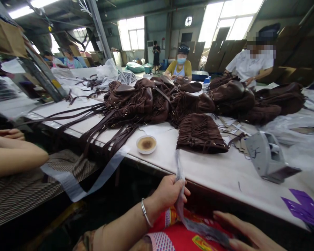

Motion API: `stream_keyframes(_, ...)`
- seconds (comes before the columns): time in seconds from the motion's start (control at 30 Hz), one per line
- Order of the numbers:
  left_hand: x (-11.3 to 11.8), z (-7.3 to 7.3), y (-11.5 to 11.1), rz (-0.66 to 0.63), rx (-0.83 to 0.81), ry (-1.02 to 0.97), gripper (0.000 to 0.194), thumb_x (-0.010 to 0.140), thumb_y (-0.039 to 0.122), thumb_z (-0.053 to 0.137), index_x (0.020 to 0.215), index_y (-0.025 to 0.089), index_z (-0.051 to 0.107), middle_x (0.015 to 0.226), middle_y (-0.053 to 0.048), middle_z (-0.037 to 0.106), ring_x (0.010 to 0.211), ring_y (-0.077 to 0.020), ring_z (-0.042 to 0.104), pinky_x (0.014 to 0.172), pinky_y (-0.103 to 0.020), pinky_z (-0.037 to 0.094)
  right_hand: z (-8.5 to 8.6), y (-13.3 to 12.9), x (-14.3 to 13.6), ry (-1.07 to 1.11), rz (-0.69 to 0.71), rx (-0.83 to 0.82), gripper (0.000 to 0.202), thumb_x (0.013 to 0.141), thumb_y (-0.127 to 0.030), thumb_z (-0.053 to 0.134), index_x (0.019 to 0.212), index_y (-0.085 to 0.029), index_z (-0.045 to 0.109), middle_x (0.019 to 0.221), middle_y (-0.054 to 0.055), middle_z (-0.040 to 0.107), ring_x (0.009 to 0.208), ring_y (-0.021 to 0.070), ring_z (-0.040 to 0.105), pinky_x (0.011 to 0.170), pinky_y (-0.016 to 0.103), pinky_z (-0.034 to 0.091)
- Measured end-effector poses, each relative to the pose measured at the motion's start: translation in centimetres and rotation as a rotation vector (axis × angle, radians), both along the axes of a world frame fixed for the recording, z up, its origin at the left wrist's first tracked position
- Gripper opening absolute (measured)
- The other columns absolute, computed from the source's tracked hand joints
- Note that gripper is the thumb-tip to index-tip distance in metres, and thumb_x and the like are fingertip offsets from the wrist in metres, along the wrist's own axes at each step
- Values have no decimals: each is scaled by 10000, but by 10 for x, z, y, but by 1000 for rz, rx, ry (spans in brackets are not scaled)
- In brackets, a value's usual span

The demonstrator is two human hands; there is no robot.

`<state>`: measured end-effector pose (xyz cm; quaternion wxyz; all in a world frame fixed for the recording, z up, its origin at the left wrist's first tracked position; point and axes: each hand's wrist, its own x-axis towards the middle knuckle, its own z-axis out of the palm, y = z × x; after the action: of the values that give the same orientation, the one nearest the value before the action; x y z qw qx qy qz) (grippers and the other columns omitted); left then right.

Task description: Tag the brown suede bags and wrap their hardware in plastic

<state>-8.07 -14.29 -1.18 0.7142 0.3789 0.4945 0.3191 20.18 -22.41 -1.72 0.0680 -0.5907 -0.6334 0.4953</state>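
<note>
My left hand (pixel 170 190), with a bangle on its wrist, is closed round a thin greyish strip (pixel 178 205) just in front of the table edge. The strip runs up to a brown fringed bag (pixel 200 134) lying on the table, and down across a red printed cloth (pixel 170 232) on my lap. At the lower right, my right hand (pixel 240 230) has its fingers stretched out. The strip's lower end reaches its thumb side; whether it is pinched there is hard to tell.
Brown bags (pixel 143 99) with long straps heap across the white table (pixel 157 160). A bowl (pixel 146 144), a grey tape dispenser (pixel 268 157) and purple pieces (pixel 303 207) stand nearer. Another person's arm (pixel 18 157) is at left; two people work across the table.
</note>
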Motion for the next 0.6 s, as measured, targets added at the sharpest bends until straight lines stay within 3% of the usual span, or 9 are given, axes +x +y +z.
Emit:
stream_keyframes(0.07, 10, 3, -1, 44, -24, -13, 361, 881, 457, 551, 922, 107, 629, 706, -63, 682, 457, -105, 551, 437, -212, 441, 13, 13, -36, 31, 62, 45, 700, 780, -555, 656, 1392, -225, 575, 1445, 119, 533, 1333, 367, 478, 1144, 500, 338)
stream_keyframes(0.13, 19, 6, -2, 110, -76, -53, 267, 894, 355, 520, 913, 110, 627, 707, -58, 671, 495, -111, 575, 499, -235, 497, 18, 21, -71, 151, 131, 89, 651, 789, -452, 683, 1378, -196, 572, 1405, 121, 572, 1276, 332, 533, 1110, 440, 396)
stream_keyframes(0.23, 29, 11, -2, 183, -162, -81, 152, 827, 181, 528, 937, 118, 613, 718, -45, 645, 525, -120, 595, 532, -246, 515, 14, 21, -99, 224, 94, 134, 360, 852, -358, 622, 1162, -181, 668, 1128, 79, 707, 1024, 256, 651, 934, 336, 510)
stream_keyframes(0.3, 36, 13, -1, 234, -200, -118, 208, 761, 90, 524, 956, 129, 586, 752, -34, 625, 535, -121, 599, 545, -256, 521, 8, 18, -99, 199, 48, 170, 270, 911, -401, 547, 963, -177, 689, 946, 55, 715, 882, 224, 655, 822, 302, 523)
stream_keyframes(0.37, 43, 14, 2, 288, -207, -160, 283, 716, 37, 508, 973, 145, 553, 815, -30, 610, 554, -117, 603, 573, -270, 531, 4, 15, -92, 189, 10, 200, 340, 941, -453, 496, 856, -177, 676, 869, 48, 698, 834, 216, 645, 785, 296, 517)
stream_keyframes(0.5, 59, 12, 6, 336, -218, -106, 293, 745, 65, 484, 1015, 173, 519, 830, -24, 569, 616, -139, 613, 543, -242, 482, -7, 10, -82, 227, -75, 211, 354, 883, -489, 581, 1068, -198, 663, 1015, 60, 720, 953, 249, 661, 837, 317, 533)
stream_keyframes(0.6, 68, 3, 8, 356, -162, -17, 280, 723, 83, 543, 987, 176, 529, 803, -18, 565, 650, -140, 580, 543, -220, 436, -21, 5, -76, 15, -226, 297, 471, 801, -494, 665, 1170, -207, 607, 975, 70, 738, 860, 260, 700, 744, 326, 568)
